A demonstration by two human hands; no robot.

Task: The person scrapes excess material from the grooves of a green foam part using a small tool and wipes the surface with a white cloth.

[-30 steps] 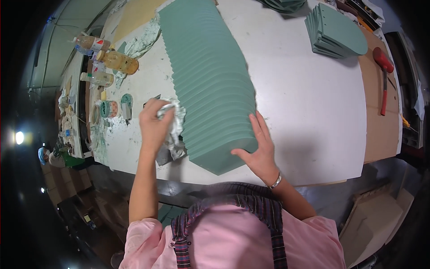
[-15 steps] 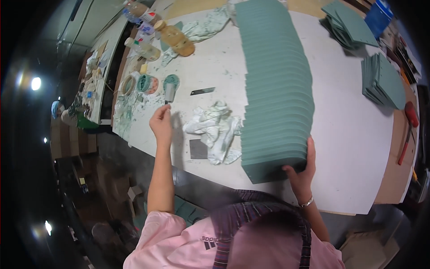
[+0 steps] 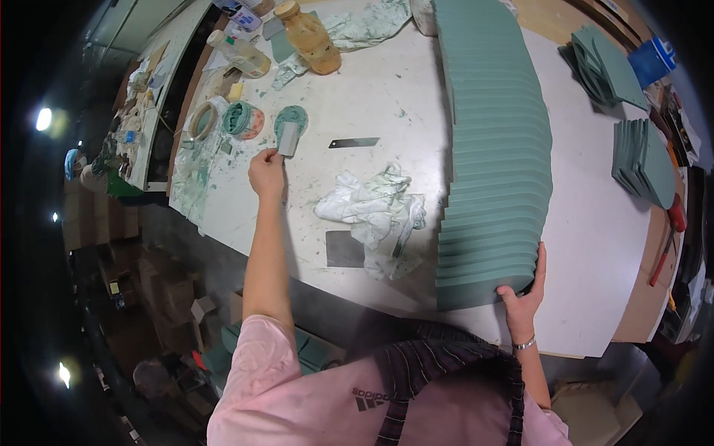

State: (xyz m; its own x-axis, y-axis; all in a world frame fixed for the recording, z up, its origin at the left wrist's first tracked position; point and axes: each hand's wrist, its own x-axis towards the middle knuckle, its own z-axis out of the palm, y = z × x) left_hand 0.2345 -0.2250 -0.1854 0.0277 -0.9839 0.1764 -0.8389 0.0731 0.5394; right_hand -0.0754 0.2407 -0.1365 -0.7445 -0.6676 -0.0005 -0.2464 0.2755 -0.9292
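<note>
On the left of the table my left hand (image 3: 267, 172) is closed in a pinch on the lower end of a putty knife (image 3: 288, 140). Its flat grey blade lies over a round patch of green paste (image 3: 291, 117). My right hand (image 3: 522, 301) cups the near right corner of a long row of overlapping green panels (image 3: 498, 171), thumb on the front panel and fingers along the side. Between my hands lie a crumpled, green-stained white cloth (image 3: 375, 204) and a dark grey square sheet (image 3: 345, 249). Farther up is a loose flat blade (image 3: 355, 143).
Left of the paste stand an open tub of green paste (image 3: 242, 120) and a tape roll (image 3: 202, 121). Behind them are a jar of amber liquid (image 3: 311, 41) and a clear bottle (image 3: 242, 56). More green panels (image 3: 643, 160) and a red-handled tool (image 3: 675, 215) lie at the right edge.
My left hand has closed in on the putty knife, whose blade now shows lighter. My right hand stays at the near end of the panel row. The whole view has shifted a little.
</note>
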